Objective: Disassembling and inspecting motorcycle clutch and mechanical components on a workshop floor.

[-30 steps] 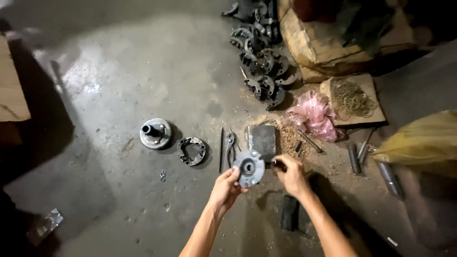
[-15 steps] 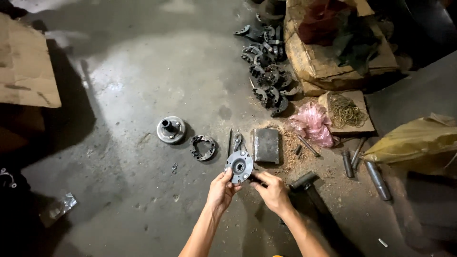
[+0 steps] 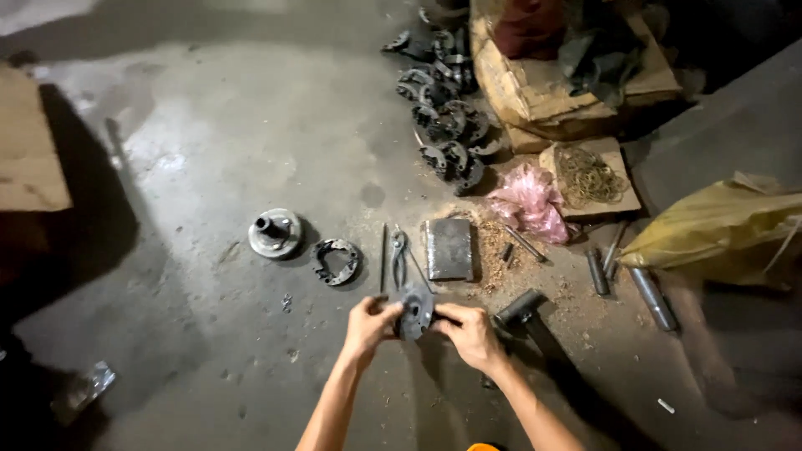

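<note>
- Head view looks down on a grey concrete floor [image 3: 209,150] where both hands meet at lower centre of the frame.
- Left hand [image 3: 368,327] and right hand [image 3: 469,332] each close their fingers on one side of a round dark metal disc [image 3: 415,312], gripping it between them just above the floor.
- Just above the disc lie pliers [image 3: 399,255], a thin rod [image 3: 384,257] and a flat grey metal block [image 3: 449,248], side by side.
- Left of these sit a broken ring-shaped part [image 3: 336,260] and a shiny hub with a short shaft [image 3: 275,233].
- A hammer [image 3: 526,316] lies just right of the right hand, on scattered sawdust.
- At right of centre, a small cardboard tray [image 3: 618,196] holds a tangle of wire rings [image 3: 585,174]; a crumpled pink plastic bag [image 3: 528,205] touches its left edge.
- At top right, a large cardboard box [image 3: 518,83] carries dark cloth on top; a heap of dark metal parts [image 3: 447,125] lies against its left side.
- A yellow sack [image 3: 718,230] lies at the right edge, with metal cylinders [image 3: 643,288] below it.
- Flat cardboard [image 3: 29,150] rests at the left edge.
</note>
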